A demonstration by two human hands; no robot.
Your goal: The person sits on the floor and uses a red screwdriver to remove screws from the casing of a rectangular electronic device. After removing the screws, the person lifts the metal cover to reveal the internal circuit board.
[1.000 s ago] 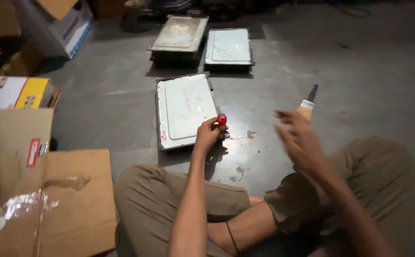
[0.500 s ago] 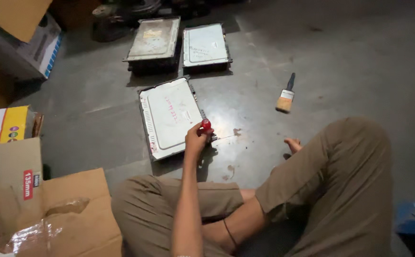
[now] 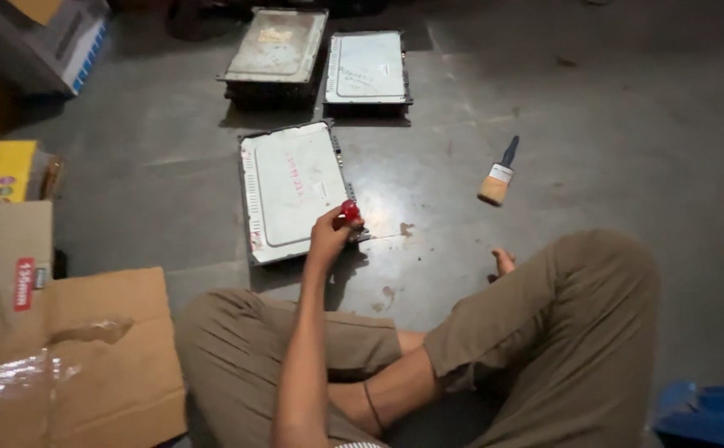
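Note:
I sit cross-legged on a grey floor. My left hand (image 3: pixel 329 236) is closed around a red-handled tool (image 3: pixel 350 211), apparently a screwdriver. It is held at the near right edge of a flat white-topped metal unit (image 3: pixel 287 187) lying in front of me. A small paintbrush (image 3: pixel 496 176) with a dark handle lies alone on the floor to the right. My right hand is out of sight; only a bare toe (image 3: pixel 503 261) shows beside my right knee (image 3: pixel 594 282).
Two more flat metal units (image 3: pixel 277 46) (image 3: pixel 368 68) lie side by side farther back. Opened cardboard (image 3: pixel 72 348) and a yellow box (image 3: pixel 5 170) are at the left. A blue object (image 3: pixel 706 411) sits at the bottom right.
My right hand held the paintbrush a second ago. The brush now lies on the floor and that hand has dropped out of view. My left hand stays at the unit's edge.

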